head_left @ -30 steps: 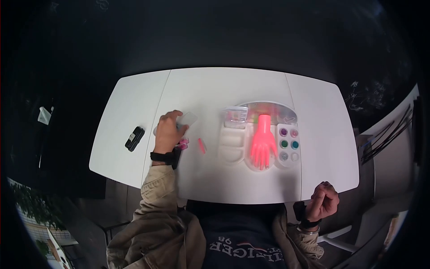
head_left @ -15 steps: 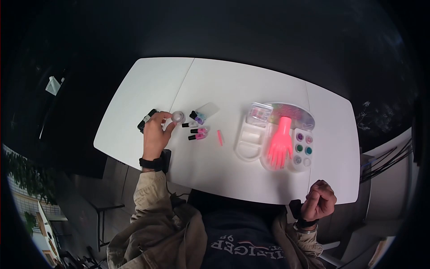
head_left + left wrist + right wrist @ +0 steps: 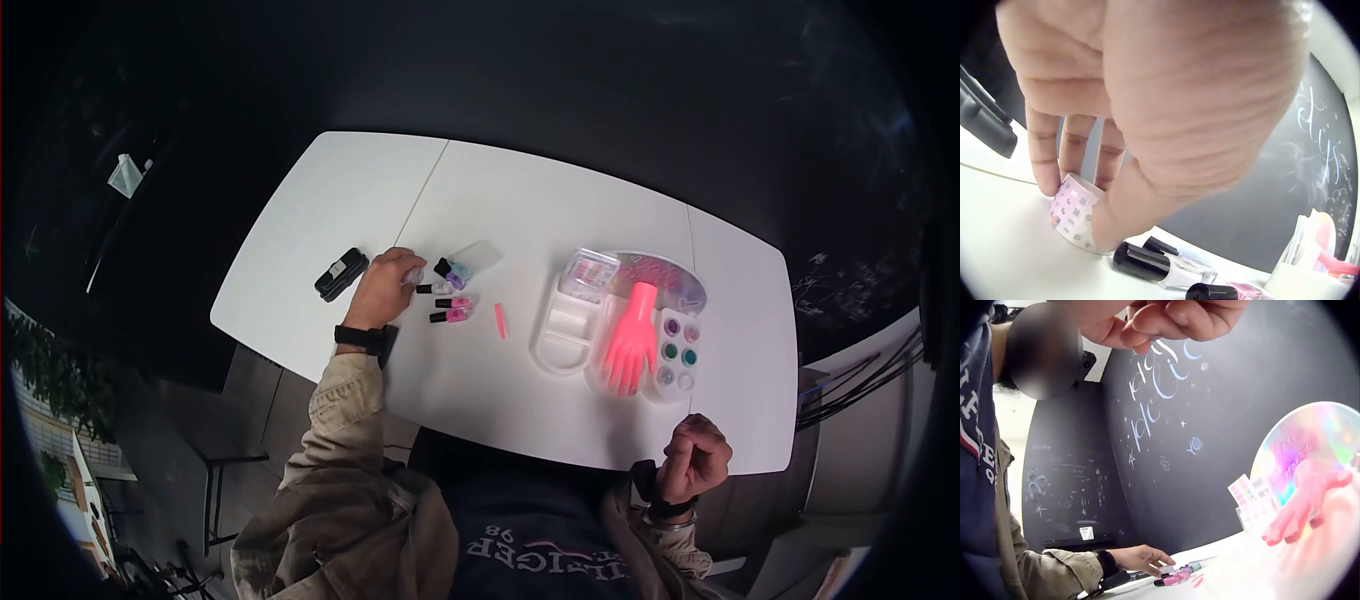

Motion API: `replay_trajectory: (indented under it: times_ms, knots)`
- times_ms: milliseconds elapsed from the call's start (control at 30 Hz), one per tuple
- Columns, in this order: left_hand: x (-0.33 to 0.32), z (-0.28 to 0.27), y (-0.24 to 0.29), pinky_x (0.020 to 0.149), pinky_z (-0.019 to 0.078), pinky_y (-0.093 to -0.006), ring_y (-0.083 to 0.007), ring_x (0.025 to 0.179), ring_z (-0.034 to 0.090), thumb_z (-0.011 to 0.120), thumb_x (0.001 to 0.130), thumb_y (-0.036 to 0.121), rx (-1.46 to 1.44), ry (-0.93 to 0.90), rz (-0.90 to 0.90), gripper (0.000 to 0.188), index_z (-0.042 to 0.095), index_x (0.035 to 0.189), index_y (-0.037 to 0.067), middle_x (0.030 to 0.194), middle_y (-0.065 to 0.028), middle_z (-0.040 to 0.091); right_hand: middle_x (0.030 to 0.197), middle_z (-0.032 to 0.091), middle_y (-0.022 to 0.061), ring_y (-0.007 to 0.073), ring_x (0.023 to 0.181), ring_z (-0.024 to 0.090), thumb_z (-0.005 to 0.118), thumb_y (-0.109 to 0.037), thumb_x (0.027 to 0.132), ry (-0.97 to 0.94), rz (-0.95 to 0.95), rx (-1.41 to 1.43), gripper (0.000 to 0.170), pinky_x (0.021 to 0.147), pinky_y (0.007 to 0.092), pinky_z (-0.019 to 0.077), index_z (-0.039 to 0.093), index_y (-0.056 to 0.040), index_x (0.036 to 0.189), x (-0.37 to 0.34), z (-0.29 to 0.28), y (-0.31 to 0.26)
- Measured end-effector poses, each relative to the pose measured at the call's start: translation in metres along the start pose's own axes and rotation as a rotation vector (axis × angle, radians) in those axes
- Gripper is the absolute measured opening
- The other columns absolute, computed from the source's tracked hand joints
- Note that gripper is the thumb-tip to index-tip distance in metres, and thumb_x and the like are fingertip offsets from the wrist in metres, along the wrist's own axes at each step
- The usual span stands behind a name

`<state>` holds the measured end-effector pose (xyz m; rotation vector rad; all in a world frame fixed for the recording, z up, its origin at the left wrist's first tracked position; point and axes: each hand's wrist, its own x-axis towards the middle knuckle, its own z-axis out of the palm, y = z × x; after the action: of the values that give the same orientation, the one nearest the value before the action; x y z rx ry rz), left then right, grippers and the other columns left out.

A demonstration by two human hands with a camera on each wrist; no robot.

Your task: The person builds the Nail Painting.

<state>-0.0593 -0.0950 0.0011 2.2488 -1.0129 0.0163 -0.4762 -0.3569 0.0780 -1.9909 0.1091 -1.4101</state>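
Observation:
My left hand (image 3: 383, 290) pinches a small pink-and-white printed roll (image 3: 1074, 209) between thumb and fingers, low at the white tabletop. Just right of it lie several nail polish bottles with black caps, among them a clear one (image 3: 1186, 273) and a pink one (image 3: 460, 302). A slim pink stick (image 3: 501, 321) lies beyond them. My right hand (image 3: 697, 457) hovers by the table's near edge, fingers loosely curled, with nothing visible in it. The pink model hand (image 3: 632, 345) rests on a white base ahead of it.
A black case (image 3: 341, 274) sits left of my left hand. A clear plastic sheet (image 3: 475, 259) lies behind the bottles. Around the model hand stand a white compartment tray (image 3: 548, 350), a clear box (image 3: 590, 272), a holder with glitter pots (image 3: 683, 350) and a shiny rounded panel (image 3: 690, 282).
The head view has turned. My left hand, over the bottles at first, moved left to the roll, then brought it right, close beside the bottles. My right hand keeps its curled pose.

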Motion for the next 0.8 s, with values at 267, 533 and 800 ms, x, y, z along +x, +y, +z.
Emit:
replay_trajectory:
  times_ms: [267,533,800]
  knots:
    - [0.000,-0.026,0.037,0.090,0.0622,-0.0401,-0.0358,0.101,0.075,0.076,0.079,-0.010,-0.009,0.090,0.034,0.040,0.076,0.117,0.005,0.122,-0.0138,0.073,0.066,0.063,0.0074,0.0196,0.055,0.058,0.075,-0.008,0.097,-0.023,0.037,0.019,0.013,0.057,0.0322,0.0482,0.070,0.0025,0.092,-0.001,0.005,0.003]
    - [0.005,0.004,0.167,0.094,0.0599,-0.0410,-0.0344,0.117,0.069,0.077,0.086,-0.004,-0.227,-0.018,0.410,0.040,0.075,0.124,0.009,0.134,-0.0125,0.066,0.063,0.062,0.0067,0.0188,0.052,0.057,0.076,-0.006,0.094,-0.041,0.031,0.027,0.010,0.055,0.0307,0.0479,0.071,0.0020,0.089,-0.002,0.010,0.003]
    - [0.006,0.093,0.198,0.106,0.0552,-0.0446,-0.0359,0.125,0.062,0.076,0.090,0.000,-0.183,-0.143,0.422,0.038,0.072,0.128,0.007,0.136,-0.0128,0.064,0.062,0.061,0.0052,0.0186,0.050,0.056,0.075,-0.005,0.092,-0.075,0.012,0.026,0.008,0.052,0.0301,0.0461,0.071,0.0009,0.089,-0.002,0.002,0.000]
